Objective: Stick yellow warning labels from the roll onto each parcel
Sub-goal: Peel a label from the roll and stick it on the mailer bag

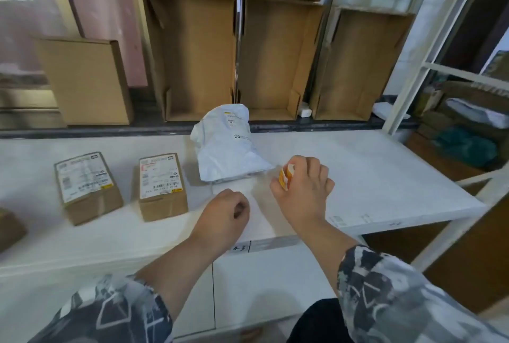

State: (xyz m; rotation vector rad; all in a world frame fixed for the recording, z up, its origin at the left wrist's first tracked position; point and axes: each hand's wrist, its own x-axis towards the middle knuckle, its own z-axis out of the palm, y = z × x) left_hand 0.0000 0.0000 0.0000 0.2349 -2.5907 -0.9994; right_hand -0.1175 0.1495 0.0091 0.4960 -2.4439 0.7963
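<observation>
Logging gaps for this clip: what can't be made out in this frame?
- Label roll: mostly hidden inside the right hand; its print is blurred.
- Left hand: curled shut, so anything inside is hidden.
- Bag: its yellow mark is too small to identify.
- Two boxes: label text too small.
- Far-left box: cut off by the edge.

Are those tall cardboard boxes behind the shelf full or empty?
Empty, as far as shown. The three open cardboard boxes face the camera, and only bare brown inner walls and floors show; nothing sits inside them.

Two box parcels [88, 187] [162, 185], one bag parcel [228, 147], perhaps more.
</observation>
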